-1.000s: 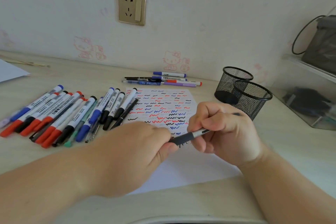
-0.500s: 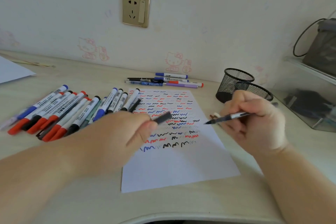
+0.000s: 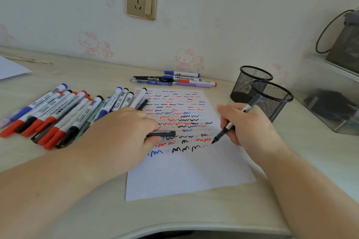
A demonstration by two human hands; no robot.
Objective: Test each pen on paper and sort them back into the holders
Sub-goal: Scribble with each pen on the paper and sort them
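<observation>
A white sheet of paper (image 3: pixel 186 172) covered in red, blue and black squiggles lies in the middle of the desk. My right hand (image 3: pixel 250 124) grips an uncapped black pen (image 3: pixel 229 125) in a writing hold, its tip touching the paper at the right end of the lower squiggle rows. My left hand (image 3: pixel 124 134) rests on the paper's left edge and holds the pen's black cap (image 3: pixel 162 133). Two black mesh holders (image 3: pixel 272 99) stand side by side at the right, both looking empty.
Several whiteboard markers with red, blue and black caps (image 3: pixel 58 114) lie in a row at the left. A small group of pens (image 3: pixel 174 80) lies by the wall. A clear plastic box (image 3: pixel 330 101) stands at the far right, and another sheet (image 3: pixel 9 68) at the far left.
My hands pulled the cap off the pen and moved apart. My right hand turned the pen into a writing hold and lowered its tip to the paper; my left hand settled with the cap.
</observation>
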